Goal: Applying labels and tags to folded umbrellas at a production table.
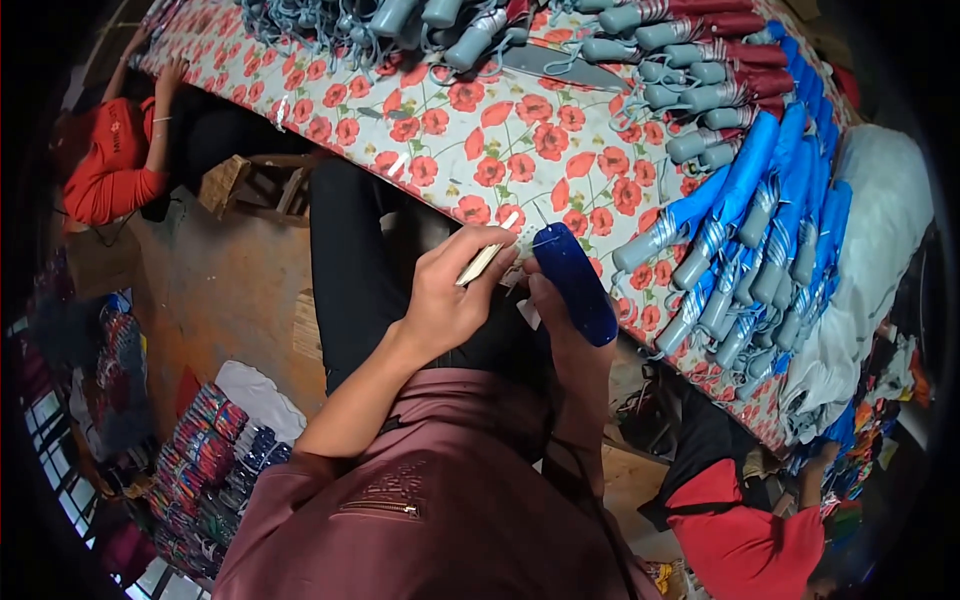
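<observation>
My left hand [455, 285] is closed around a cream, flat, narrow strip [486, 262], held at a slant between thumb and fingers. Close beside it, my right hand [550, 308] grips a glossy dark blue oblong piece [575, 285] with rounded ends; its kind is unclear. A thin pale line crosses the blue piece's upper end, and a thin point sticks up there. The fingertips of both hands nearly meet above my lap, at the near edge of the table [440, 155], which has a poppy-print cover. What lies between the fingertips is too small to make out.
Folded umbrellas with grey handles, some blue [750, 170] and some maroon [700, 35], lie at the right. More grey handles [390, 18] and a grey blade-shaped piece [565, 68] are at the far side. People in red sit left [115, 165] and right [745, 530].
</observation>
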`<state>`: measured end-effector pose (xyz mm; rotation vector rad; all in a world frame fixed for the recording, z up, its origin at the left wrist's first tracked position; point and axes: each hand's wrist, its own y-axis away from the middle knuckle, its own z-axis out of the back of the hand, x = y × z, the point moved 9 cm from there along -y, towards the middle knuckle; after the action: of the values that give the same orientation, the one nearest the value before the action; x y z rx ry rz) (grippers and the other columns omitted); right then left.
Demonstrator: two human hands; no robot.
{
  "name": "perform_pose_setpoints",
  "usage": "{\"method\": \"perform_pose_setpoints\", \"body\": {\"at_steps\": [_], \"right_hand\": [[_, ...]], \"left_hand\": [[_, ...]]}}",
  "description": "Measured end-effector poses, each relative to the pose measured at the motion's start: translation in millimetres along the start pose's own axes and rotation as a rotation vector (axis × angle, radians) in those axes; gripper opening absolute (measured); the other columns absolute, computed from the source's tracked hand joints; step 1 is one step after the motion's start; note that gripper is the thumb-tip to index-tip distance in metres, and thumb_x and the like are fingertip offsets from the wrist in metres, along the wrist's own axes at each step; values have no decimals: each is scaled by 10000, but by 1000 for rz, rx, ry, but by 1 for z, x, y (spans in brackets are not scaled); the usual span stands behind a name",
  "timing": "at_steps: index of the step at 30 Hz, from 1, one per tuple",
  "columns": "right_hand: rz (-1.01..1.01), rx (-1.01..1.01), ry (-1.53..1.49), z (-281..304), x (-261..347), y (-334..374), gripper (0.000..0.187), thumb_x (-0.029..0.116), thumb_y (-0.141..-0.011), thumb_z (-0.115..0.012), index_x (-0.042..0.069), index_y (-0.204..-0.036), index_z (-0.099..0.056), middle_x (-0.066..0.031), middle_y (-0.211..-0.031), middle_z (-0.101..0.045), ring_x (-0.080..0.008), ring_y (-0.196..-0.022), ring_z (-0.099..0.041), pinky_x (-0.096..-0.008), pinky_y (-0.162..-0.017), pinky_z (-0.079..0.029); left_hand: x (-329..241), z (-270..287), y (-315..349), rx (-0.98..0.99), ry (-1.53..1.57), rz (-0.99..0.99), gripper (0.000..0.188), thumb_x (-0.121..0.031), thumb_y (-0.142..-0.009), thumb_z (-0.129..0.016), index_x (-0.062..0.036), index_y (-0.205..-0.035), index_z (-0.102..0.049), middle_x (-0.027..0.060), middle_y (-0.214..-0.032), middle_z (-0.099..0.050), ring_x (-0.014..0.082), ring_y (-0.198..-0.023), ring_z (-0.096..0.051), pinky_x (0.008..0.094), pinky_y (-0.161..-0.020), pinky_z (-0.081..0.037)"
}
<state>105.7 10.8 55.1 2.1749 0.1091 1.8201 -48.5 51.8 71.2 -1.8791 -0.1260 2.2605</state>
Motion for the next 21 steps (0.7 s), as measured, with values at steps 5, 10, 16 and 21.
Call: {"method": "perform_pose_setpoints", "body": {"at_steps": [5, 10, 16, 21], "right_hand": [[-109, -78, -67, 6, -4, 3, 331, 58, -933, -707, 9, -1255, -647, -51, -1017, -713, -113, -818, -607, -240, -778, -492], [84, 57, 165, 10, 7, 0, 371, 76, -934, -720, -3, -1284, -625, -65, -1036, -728, -124, -803, -623, -232, -750, -507], [-65, 19, -1, 8, 2, 7, 357, 80, -929, -726, -1, -1265, -634, -58, -1006, -732, -122, -792, -628, -228, -730, -505], [-119, -5, -33, 8, 0, 10, 327, 74, -921, -737, 3, -1229, -653, -43, -978, -725, -114, -796, -618, -228, -737, -494]], "left_hand": [[2, 6, 0, -25, -37, 93, 155, 2, -939, -685, 16, -1094, -674, 98, -922, -695, 182, -710, -595, 288, -661, -489], [4, 13, -1, -84, -50, 202, 127, -26, -973, -675, 6, -1096, -678, 60, -905, -687, 118, -709, -587, 248, -650, -476], [-4, 14, -2, -106, -45, 126, 129, -12, -964, -675, 11, -1090, -679, 69, -904, -686, 124, -712, -584, 247, -652, -473], [-7, 12, -1, -75, -11, 86, 168, 32, -919, -686, 13, -1086, -676, 94, -920, -695, 171, -715, -586, 281, -668, -484]]}}
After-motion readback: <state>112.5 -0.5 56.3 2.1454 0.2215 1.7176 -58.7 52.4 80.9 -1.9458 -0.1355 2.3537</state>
